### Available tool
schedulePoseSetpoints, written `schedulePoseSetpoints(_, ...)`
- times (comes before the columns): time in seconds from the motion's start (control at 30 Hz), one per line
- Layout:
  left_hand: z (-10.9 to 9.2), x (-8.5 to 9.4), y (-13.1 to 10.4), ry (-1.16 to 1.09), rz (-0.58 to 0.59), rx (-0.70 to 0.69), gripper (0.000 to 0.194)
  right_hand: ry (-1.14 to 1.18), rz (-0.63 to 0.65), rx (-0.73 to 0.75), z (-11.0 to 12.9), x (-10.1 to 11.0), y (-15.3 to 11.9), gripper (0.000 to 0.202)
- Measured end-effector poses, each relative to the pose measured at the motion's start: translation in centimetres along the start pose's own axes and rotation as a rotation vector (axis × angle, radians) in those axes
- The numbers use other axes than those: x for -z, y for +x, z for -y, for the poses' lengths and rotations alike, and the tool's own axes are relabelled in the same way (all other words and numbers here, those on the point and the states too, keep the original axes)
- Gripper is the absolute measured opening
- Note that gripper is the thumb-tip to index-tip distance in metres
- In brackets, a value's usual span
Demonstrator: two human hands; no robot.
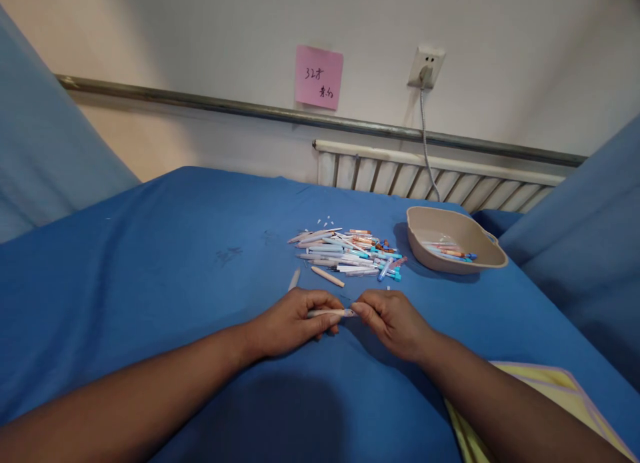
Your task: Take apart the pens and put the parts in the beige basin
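Between my two hands is a pale pen [326, 312], lying nearly level just above the blue cloth. My left hand [300, 320] is closed around its barrel, thumb on the near side. The fingers of my right hand [390, 322] pinch the pen's right end, and that tip is hidden by them. Just beyond my hands lies a loose peach-coloured pen barrel [327, 276]. A whitish tube-like part [295, 278] rests beside my left knuckles. Farther back spreads a pile of pen parts [345, 253], in white, pale blue, turquoise and orange-brown.
A beige plastic basin [440, 216] at the right holds several pens [449, 251]. Near my right forearm lies a folded yellow cloth [545, 383]. Behind the blue-covered table [210, 216] are a radiator [370, 173], a metal rail [240, 108] and a plugged-in cable [424, 123]. Blue curtains hang at both sides.
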State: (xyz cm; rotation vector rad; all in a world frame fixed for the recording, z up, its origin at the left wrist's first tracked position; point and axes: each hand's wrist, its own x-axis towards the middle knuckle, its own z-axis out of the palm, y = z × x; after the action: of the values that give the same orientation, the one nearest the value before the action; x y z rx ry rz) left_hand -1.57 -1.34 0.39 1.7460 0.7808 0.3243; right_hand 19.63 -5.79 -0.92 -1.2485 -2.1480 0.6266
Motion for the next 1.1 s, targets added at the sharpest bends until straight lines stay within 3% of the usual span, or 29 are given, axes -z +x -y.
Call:
schedulePoseSetpoints(0.2,0.0,0.0,0.1,-0.004,-0.011,0.001,0.031,0.032,-0.065,-0.013,0.1,-0.2,0.0,0.017)
schedulePoseSetpoints(0.33,-0.1,0.0,0.1,0.013,-0.012,0.01,0.031,0.037,0.003,-0.035,-0.2,-0.3,0.2,0.03)
schedulePoseSetpoints(0.4,-0.2,0.0,0.1,0.012,-0.014,0.009,0.031,0.11,0.015,-0.059,-0.3,-0.3,0.2,0.027)
schedulePoseSetpoints(0.57,-0.1,0.1,0.1,-0.01,-0.02,0.008,0.031,0.172,-0.088,-0.105,-0.3,-0.5,0.2,0.026)
schedulePoseSetpoints(0.67,0.1,0.2,0.3,-0.052,-0.012,0.008,0.029,0.409,-0.094,-0.186,-0.7,-0.7,0.5,0.043)
schedulePoseSetpoints(0.77,0.5,0.5,0.6,-0.186,-0.029,0.008,0.03,0.802,-0.168,-0.373,-1.6,-0.7,1.2,0.063)
schedulePoseSetpoints(0.83,0.8,0.7,0.8,-0.299,-0.056,0.013,0.033,0.906,-0.212,-0.479,-2.0,-0.7,1.5,0.067)
schedulePoseSetpoints(0.97,1.0,1.1,1.0,-0.522,-0.102,0.061,0.036,0.739,-0.159,-0.447,-1.9,-0.9,1.5,0.06)
schedulePoseSetpoints(1.1,0.7,1.4,0.9,-0.649,-0.109,0.133,0.032,0.341,0.036,-0.189,-0.9,-1.2,0.8,0.042)
